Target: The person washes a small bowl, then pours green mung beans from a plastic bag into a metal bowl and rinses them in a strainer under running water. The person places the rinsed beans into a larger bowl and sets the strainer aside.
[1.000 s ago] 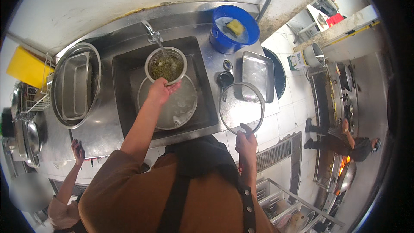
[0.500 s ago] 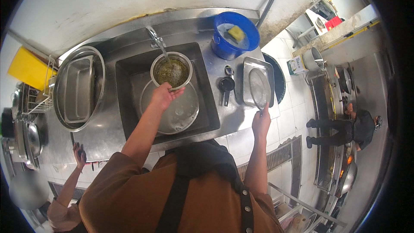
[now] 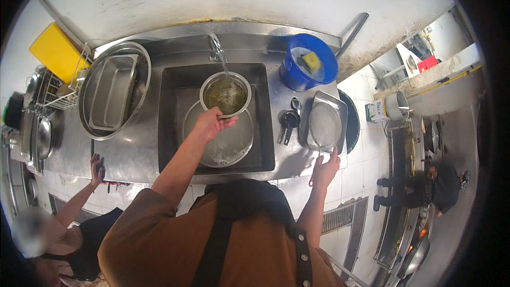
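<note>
Your left hand (image 3: 211,125) pinches the round steel pot (image 3: 226,94) rim under running water; right hand (image 3: 325,169), fingers spread, touches the desk (image 3: 297,157). Pot may tip and spill.

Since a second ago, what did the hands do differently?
The right hand carried the round wire strainer from the counter edge onto the metal tray and let go. The left hand kept holding the small pot of greens under the running tap.
</note>
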